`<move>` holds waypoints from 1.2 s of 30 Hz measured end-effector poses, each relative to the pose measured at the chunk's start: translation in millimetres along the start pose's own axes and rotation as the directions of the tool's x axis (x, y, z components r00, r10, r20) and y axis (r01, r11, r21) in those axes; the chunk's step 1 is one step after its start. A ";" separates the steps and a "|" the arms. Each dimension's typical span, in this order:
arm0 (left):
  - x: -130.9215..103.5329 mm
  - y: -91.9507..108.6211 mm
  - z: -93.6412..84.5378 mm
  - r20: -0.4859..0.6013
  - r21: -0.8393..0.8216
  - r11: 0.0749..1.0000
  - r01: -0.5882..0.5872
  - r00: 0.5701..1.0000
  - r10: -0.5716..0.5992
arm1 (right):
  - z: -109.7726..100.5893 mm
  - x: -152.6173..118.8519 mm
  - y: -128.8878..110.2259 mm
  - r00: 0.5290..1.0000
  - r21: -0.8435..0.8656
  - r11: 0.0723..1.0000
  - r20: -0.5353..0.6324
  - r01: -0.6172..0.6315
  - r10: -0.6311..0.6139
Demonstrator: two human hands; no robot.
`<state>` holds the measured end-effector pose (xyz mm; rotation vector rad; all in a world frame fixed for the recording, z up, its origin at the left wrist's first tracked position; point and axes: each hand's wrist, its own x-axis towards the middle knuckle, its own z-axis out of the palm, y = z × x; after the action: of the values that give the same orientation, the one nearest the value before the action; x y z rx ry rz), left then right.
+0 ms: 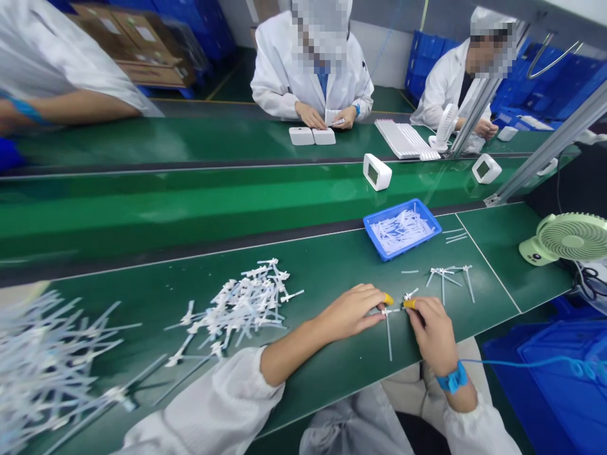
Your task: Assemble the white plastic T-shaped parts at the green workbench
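Note:
My left hand (360, 309) is closed in a pinch on a small white part (389, 332) with a thin pale strip hanging down from it. Facing it from the right, my right hand (430, 328) is also closed, its yellow-capped fingertip at the other end of the same part; what it pinches is too small to make out. Just beyond the fingertips lies another small white piece (410, 294). To the right are several white parts with strips (443, 273). A blue tray (385, 253) of short white pieces stands behind my hands.
Piles of white parts with strips lie left of my hands (251, 297) and at the far left (52, 373). A green fan (545, 243) stands at the right. White devices (377, 172) sit on the green belt (190, 196). People in white coats work opposite.

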<state>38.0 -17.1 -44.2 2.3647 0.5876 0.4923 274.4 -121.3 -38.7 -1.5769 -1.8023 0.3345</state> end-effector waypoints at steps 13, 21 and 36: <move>2.9 6.5 -6.4 0.067 -0.036 0.997 -0.072 0.995 0.075 | -8.7 -7.9 -19.7 0.987 0.108 0.993 0.141 0.056 -0.071; 3.4 2.9 -4.8 0.058 -0.111 0.992 -0.061 0.996 0.068 | -4.0 1.2 -16.3 0.961 0.105 0.991 0.253 0.084 -0.108; 4.4 -0.2 0.5 0.040 -0.128 0.991 -0.045 0.998 0.050 | -1.2 -0.1 -16.3 0.965 0.076 0.992 0.233 0.102 -0.117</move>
<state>41.8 -14.8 -43.8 2.2662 0.4674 0.4847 262.7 -125.3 -27.9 -1.4358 -2.0304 0.5424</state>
